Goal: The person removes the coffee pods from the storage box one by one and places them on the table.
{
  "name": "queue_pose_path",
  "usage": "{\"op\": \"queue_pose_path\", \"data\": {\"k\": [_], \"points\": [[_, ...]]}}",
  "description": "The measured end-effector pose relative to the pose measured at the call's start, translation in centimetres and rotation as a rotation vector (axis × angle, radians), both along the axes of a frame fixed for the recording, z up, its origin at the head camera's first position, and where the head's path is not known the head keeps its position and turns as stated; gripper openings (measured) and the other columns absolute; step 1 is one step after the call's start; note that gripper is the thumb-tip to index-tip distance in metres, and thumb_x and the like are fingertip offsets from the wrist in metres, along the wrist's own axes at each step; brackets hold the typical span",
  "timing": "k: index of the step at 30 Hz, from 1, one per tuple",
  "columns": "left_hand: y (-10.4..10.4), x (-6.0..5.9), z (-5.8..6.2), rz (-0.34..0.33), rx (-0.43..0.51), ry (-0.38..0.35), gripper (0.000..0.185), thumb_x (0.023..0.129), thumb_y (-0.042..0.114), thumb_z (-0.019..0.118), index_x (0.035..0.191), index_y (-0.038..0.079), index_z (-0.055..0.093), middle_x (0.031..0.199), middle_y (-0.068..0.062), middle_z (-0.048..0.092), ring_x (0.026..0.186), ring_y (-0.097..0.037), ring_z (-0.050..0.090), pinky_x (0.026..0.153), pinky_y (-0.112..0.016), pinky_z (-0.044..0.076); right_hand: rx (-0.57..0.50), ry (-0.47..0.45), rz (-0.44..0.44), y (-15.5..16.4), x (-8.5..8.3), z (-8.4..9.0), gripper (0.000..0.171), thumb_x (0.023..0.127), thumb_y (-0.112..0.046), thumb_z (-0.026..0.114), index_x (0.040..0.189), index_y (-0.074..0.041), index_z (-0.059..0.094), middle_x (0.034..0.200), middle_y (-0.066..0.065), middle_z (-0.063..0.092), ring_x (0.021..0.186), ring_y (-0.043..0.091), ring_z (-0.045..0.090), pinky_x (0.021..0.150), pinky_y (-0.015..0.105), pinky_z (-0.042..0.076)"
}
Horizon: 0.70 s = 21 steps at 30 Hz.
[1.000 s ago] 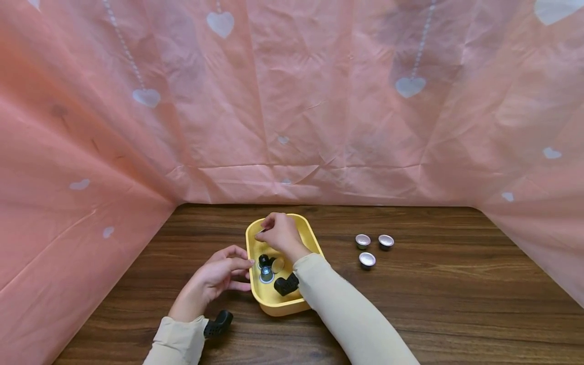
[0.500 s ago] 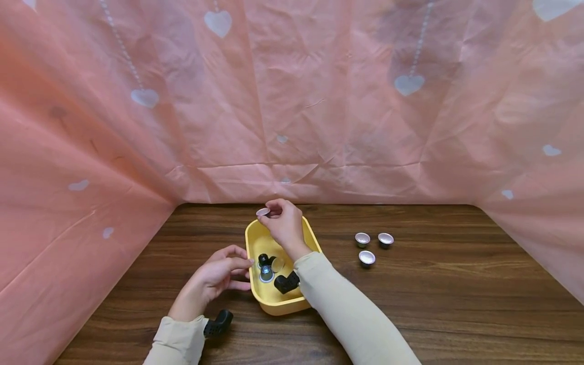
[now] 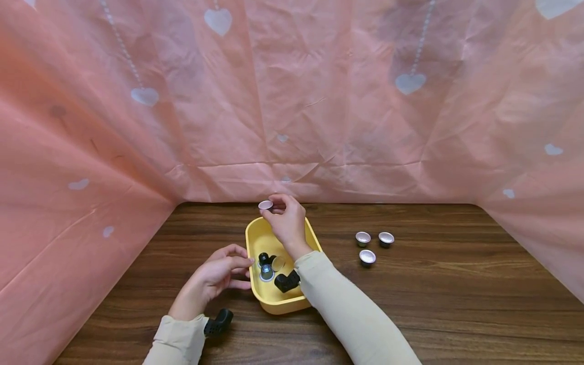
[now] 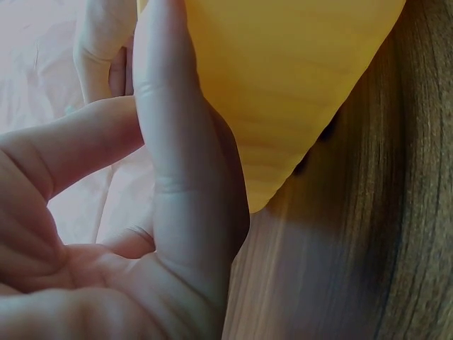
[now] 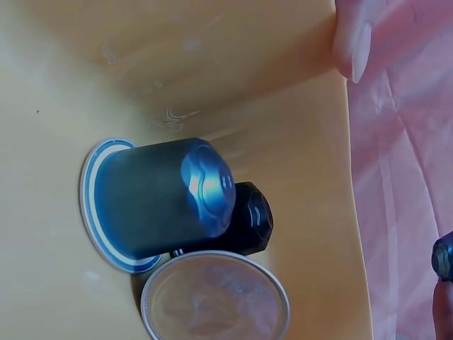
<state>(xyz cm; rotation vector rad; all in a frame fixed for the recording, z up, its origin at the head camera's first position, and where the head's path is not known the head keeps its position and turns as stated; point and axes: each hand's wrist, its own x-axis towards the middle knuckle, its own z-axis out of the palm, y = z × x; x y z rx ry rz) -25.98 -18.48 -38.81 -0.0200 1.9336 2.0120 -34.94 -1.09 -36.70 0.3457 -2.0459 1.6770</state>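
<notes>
A yellow tray (image 3: 257,238) sits on the wooden table. My right hand (image 3: 270,208) hovers over its far rim and pinches a small silver-topped capsule (image 3: 265,205) between thumb and fingertips. Inside the tray lie a blue capsule (image 3: 266,272) (image 5: 156,198), a black capsule (image 3: 263,258) (image 5: 248,219) and a foil-lidded capsule (image 3: 278,263) (image 5: 212,304). My left hand (image 3: 237,268) rests with straight fingers (image 4: 177,142) against the tray's left outer wall (image 4: 297,85).
Three silver capsules (image 3: 363,238) (image 3: 386,238) (image 3: 367,257) stand on the table right of the tray. A pink cloth with white hearts (image 3: 292,101) walls in the back and both sides. Bare wood (image 3: 456,304) lies in front and to the right.
My right hand has risen out of the tray with the silver-topped capsule and moved toward the far rim. The left hand has stayed on the tray's side.
</notes>
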Motion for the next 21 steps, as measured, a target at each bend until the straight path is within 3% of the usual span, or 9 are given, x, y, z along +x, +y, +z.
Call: {"op": "queue_pose_path", "data": {"k": [10, 21], "points": [[-0.1, 0.0, 0.1, -0.001, 0.005, 0.005, 0.019, 0.100, 0.006, 0.066, 0.112, 0.005, 0.052, 0.096, -0.005, 0.067, 0.081, -0.016, 0.067, 0.070, -0.035, 0.068, -0.030, -0.001, 0.009, 0.0, 0.2, 0.3, 0.032, 0.084, -0.002, 0.088, 0.113, 0.002, 0.076, 0.113, 0.017, 0.078, 0.098, 0.032, 0.079, 0.090, 0.033, 0.067], [-0.3, -0.1, -0.2, -0.034, 0.004, 0.012, 0.021, 0.101, 0.007, 0.065, 0.116, 0.003, 0.050, 0.095, -0.005, 0.067, 0.083, -0.015, 0.067, 0.073, -0.035, 0.069, -0.193, 0.045, 0.022, 0.0, 0.3, 1.6, 0.036, 0.084, -0.001, 0.088, 0.118, 0.002, 0.076, 0.113, 0.021, 0.078, 0.100, 0.036, 0.079, 0.086, 0.026, 0.067]]}}
